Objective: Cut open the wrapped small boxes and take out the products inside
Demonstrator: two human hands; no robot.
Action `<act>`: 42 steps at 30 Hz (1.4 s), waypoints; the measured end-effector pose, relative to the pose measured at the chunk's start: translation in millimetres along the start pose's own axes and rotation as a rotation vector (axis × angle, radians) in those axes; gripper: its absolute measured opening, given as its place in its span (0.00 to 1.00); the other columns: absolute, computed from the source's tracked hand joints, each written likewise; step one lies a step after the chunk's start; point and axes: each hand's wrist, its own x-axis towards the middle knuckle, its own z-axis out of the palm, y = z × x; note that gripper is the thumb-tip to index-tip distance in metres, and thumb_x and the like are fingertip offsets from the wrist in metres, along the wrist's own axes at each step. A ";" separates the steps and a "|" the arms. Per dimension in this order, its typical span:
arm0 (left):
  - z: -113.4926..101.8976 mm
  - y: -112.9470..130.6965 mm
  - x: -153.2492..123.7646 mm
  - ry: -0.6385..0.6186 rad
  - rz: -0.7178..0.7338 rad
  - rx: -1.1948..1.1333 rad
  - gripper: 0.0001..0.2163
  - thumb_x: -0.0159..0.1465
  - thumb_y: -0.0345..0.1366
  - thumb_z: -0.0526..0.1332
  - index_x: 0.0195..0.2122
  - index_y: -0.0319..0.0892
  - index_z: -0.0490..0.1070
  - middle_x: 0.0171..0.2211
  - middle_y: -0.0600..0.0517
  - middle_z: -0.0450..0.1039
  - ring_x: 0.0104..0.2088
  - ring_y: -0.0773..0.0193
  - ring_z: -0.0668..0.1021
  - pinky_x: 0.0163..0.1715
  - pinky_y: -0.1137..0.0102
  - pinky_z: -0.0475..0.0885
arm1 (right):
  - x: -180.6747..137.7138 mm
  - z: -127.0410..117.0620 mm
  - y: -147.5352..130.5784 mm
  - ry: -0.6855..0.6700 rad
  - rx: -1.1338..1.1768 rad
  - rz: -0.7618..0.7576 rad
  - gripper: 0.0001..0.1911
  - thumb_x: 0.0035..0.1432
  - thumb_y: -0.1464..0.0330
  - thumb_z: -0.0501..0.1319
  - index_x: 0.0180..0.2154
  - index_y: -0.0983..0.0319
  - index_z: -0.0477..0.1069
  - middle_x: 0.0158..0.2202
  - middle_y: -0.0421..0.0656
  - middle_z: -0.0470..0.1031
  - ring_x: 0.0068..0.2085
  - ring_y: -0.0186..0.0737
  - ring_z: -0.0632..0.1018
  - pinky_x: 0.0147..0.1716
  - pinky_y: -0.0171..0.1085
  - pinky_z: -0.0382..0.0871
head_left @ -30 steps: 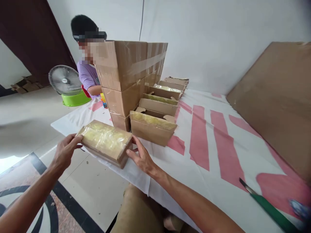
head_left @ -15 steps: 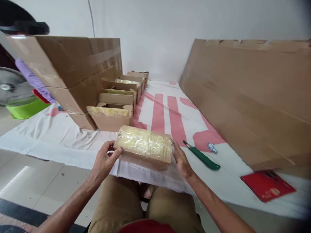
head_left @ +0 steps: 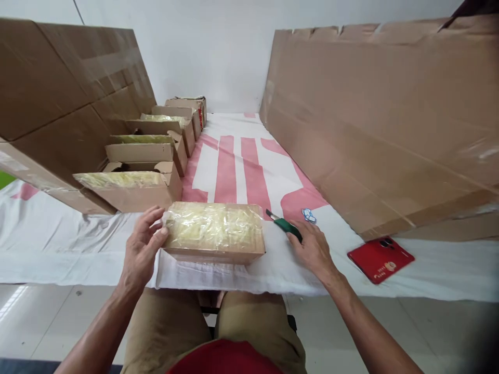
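A small closed cardboard box (head_left: 214, 228) with clear tape over its yellowish top lies near the table's front edge. My left hand (head_left: 142, 244) is at its left end, thumb against the near corner and fingers curved beside it. To the right of the box, my right hand (head_left: 312, 246) is closed over the green handle of a utility knife (head_left: 286, 226). The knife's blade points left toward the box and rests close to its right end; the rear of the handle is hidden under my palm.
Several open cardboard boxes (head_left: 136, 195) stand in a row at the left, beside a tall cardboard wall (head_left: 70, 72). Another cardboard panel (head_left: 370, 124) leans along the right. A red phone (head_left: 380, 259) and a small blue-and-white piece (head_left: 309, 215) lie on the white-and-pink cloth (head_left: 249, 166).
My right hand has left the box's right end and closed on the knife. The box now sits squarer to the table edge, my left hand still at its left end. The view has shifted.
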 end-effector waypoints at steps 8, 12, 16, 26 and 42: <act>24.2 -4.7 9.4 -0.072 -0.057 -0.022 0.18 0.58 0.44 0.68 0.48 0.45 0.81 0.68 0.47 0.68 0.71 0.43 0.64 0.71 0.53 0.56 | -3.3 17.1 6.5 -0.024 -0.127 -0.054 0.22 0.70 0.64 0.49 0.56 0.65 0.74 0.45 0.57 0.82 0.46 0.59 0.79 0.45 0.54 0.72; 26.1 -4.8 6.5 -0.071 -0.100 -0.067 0.19 0.54 0.37 0.63 0.48 0.45 0.80 0.68 0.49 0.68 0.72 0.44 0.63 0.71 0.55 0.56 | -3.8 -7.7 1.3 0.057 0.164 0.053 0.22 0.69 0.60 0.49 0.55 0.60 0.74 0.47 0.52 0.82 0.48 0.56 0.81 0.49 0.51 0.75; 27.4 -4.3 8.4 -0.072 -0.123 -0.103 0.22 0.49 0.34 0.60 0.46 0.43 0.80 0.68 0.48 0.68 0.71 0.43 0.64 0.71 0.54 0.58 | 7.5 -56.3 -24.3 0.083 0.322 0.189 0.21 0.69 0.54 0.52 0.50 0.58 0.76 0.34 0.45 0.81 0.39 0.52 0.82 0.40 0.45 0.77; 28.8 -4.2 7.6 -0.105 -0.146 -0.200 0.26 0.47 0.33 0.59 0.49 0.43 0.80 0.71 0.48 0.65 0.73 0.43 0.61 0.72 0.51 0.56 | 72.6 -98.6 -180.1 -0.322 0.185 -0.492 0.19 0.73 0.61 0.52 0.54 0.58 0.78 0.43 0.44 0.85 0.37 0.43 0.82 0.34 0.39 0.72; 31.3 -5.1 8.5 -0.096 -0.163 -0.269 0.30 0.45 0.33 0.59 0.51 0.44 0.81 0.71 0.50 0.65 0.74 0.43 0.61 0.74 0.52 0.53 | 104.9 -89.3 -259.4 -0.554 -0.489 -0.708 0.13 0.74 0.64 0.56 0.47 0.60 0.78 0.34 0.46 0.84 0.29 0.42 0.79 0.24 0.38 0.55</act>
